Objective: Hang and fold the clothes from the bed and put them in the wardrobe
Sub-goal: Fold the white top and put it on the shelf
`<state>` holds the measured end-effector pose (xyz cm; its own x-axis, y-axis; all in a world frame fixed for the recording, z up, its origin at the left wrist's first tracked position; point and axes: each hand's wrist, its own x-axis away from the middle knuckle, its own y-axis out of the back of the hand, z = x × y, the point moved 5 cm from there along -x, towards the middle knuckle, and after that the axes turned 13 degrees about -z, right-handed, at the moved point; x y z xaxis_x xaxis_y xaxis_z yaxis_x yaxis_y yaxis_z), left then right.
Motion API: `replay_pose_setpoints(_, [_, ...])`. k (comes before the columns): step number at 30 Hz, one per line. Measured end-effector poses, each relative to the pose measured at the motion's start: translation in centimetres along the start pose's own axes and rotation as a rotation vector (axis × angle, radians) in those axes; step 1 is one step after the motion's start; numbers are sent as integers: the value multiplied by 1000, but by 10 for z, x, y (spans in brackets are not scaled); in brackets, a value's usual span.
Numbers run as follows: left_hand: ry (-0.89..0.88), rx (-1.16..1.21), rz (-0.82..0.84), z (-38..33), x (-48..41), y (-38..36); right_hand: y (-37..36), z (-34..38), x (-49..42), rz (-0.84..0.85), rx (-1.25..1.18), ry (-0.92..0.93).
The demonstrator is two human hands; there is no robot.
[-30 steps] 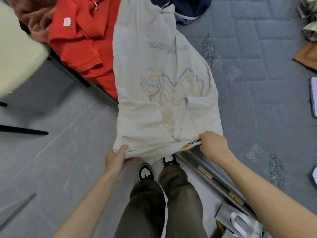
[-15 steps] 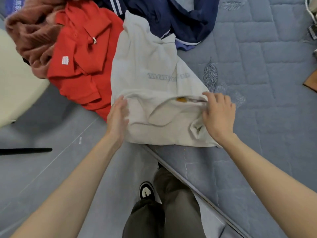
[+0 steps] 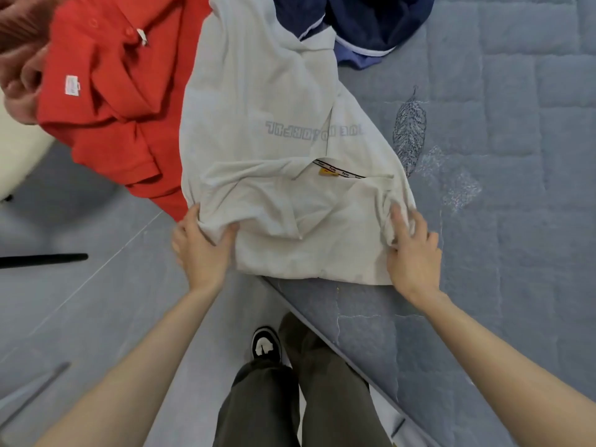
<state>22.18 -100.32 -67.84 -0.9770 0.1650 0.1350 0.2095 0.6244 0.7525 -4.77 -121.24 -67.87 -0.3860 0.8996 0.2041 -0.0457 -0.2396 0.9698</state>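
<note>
A white T-shirt lies spread across the near edge of the bed, its collar end doubled over towards its middle so the neck label faces up and the print shows through in reverse. This looks like the first fold of several.

The person's left hand grips the folded edge on the shirt's left side, thumb and fingers curled round a bunch of cloth. The right hand rests on the puckered right side. Its fingers lie fairly straight and a little spread over the gathered fabric, and it cannot be told whether the thumb pinches underneath.

Much of the job appears to remain. Beside the shirt, a red polo shirt lies crumpled and hangs over the bed's edge. A navy garment sits heaped at the shirt's far end, partly under it, and a brownish knit shows at the far left corner of the view. None of these is folded. Neither a hanger nor the wardrobe is in view, so nothing here shows anything put away. The person stands on the grey floor at the foot of the mattress.
</note>
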Motion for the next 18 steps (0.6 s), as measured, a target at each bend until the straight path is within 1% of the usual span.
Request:
replay_pose_setpoints(2, [33, -16, -39, 0, -14, -4, 2, -15, -8, -65, -136, -175])
replay_pose_setpoints(5, [93, 66, -69, 2, -25, -6, -4, -32, -2, -153, -409, -499])
replay_pose_setpoints(7, [126, 155, -99, 6, -25, -5, -13, -38, 14, -203, -591, -784])
replay_pose_setpoints(9, [252, 280, -78, 17, -18, -5, -25, -41, 32, -211, -656, -1044])
replay_pose_setpoints(11, [372, 312, 25, 31, -6, -10, -33, -43, 47, -163, -588, -1155])
replay_pose_setpoints(13, [350, 243, 131, 42, 5, -14, -41, -48, 56, -75, -589, -1230])
replay_pose_setpoints(15, [338, 200, 151, 50, 10, -14, -50, -51, 61, 8, -746, -1277])
replay_pose_setpoints(18, [391, 272, 137, 52, 12, -8, -48, -52, 57, 20, -1056, -1243])
